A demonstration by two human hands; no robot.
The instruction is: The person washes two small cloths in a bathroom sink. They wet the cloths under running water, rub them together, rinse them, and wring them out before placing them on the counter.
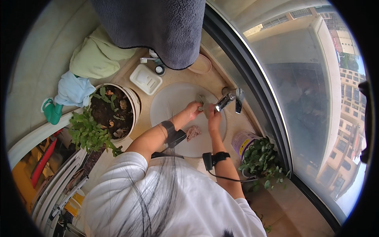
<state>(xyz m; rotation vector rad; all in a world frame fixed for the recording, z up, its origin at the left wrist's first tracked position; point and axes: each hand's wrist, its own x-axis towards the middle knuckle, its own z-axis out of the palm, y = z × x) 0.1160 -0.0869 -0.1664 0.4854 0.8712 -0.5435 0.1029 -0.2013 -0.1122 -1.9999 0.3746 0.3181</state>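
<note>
My left hand [194, 110] and my right hand [214, 120] are close together over a round pale washbasin [164, 103]. Between them they grip a small grey-green item that looks like a cloth [201, 99]; the fingers hide part of it. Just right of my right hand is the spout of a chrome faucet [225, 101]. Whether water is running, I cannot tell. Lower in the basin, apart from both hands, lies a crumpled pinkish cloth [193, 132].
A white soap dish [146, 79] sits behind the basin, beside a small dark bottle [160, 70]. Potted plants flank the basin: a white pot [133, 105] at left, a purple-white tub [241, 142] at right. A grey towel [154, 26] hangs overhead. The window frame [251, 56] curves along the right.
</note>
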